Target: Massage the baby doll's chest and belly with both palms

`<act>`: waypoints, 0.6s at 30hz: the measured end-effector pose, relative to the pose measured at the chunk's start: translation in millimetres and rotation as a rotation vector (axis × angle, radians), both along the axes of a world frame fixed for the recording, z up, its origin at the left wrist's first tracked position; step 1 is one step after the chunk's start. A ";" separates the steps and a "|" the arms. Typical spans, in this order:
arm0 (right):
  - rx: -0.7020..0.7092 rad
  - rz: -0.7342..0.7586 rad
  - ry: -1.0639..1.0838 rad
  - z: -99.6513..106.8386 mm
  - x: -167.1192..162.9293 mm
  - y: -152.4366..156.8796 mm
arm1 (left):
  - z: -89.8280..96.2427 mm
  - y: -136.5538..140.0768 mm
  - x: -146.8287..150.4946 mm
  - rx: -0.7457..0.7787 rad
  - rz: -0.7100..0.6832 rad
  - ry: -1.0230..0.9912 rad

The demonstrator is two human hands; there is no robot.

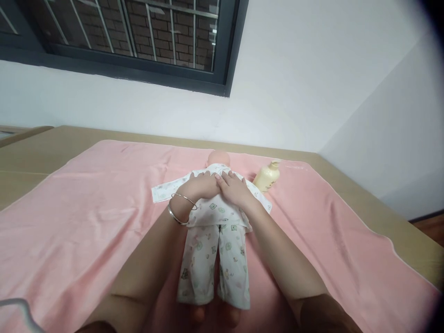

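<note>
A baby doll (218, 159) lies on the pink sheet, its head toward the wall and its feet toward me. It wears a white printed top (215, 212) and matching trousers (234, 263). My left hand (203, 185) rests flat on the upper part of the top, fingers stretched out, with two thin bangles (178, 217) at the wrist. Beside it, my right hand (236, 187) also lies flat on the top, and the fingertips of the two hands meet near the middle. The doll's arms are not visible within the spread sleeves.
A pale yellow pump bottle (268, 177) leans at a tilt to the right of the doll. The pink sheet (86, 199) covers much of the wooden table (79, 134). Behind stand a white wall (277, 92) and a barred window (156, 37). A grey cable (21, 303) shows at lower left.
</note>
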State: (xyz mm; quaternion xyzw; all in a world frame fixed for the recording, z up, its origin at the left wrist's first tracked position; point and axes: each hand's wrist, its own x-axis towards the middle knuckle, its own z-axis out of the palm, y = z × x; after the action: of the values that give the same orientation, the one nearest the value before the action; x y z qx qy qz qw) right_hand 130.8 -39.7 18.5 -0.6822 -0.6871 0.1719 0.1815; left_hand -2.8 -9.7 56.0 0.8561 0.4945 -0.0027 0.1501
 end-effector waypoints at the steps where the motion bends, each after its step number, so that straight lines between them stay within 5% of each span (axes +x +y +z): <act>1: 0.025 -0.014 0.007 -3.5 1.2 2.6 | -2.4 5.6 -1.5 0.002 -0.008 -0.037; 5: 0.101 -0.054 0.019 -19.7 13.7 18.0 | -23.9 34.1 -3.0 0.016 0.058 -0.253; 10: 0.068 -0.063 0.000 -27.4 25.7 28.8 | -46.6 53.1 -3.5 0.089 0.126 -0.248; 15: 0.084 -0.088 -0.122 -10.8 12.9 13.6 | -30.8 27.1 -2.0 0.091 0.148 -0.058; 18: 0.068 0.033 -0.250 12.1 2.5 -7.8 | -14.4 2.4 1.5 0.127 0.107 0.093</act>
State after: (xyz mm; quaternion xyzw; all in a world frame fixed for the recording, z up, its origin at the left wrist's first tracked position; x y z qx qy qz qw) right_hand 133.3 -47.5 30.6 -0.6805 -0.7208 0.0651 0.1143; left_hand -1.3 -7.4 41.7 0.8352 0.5452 -0.0031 0.0725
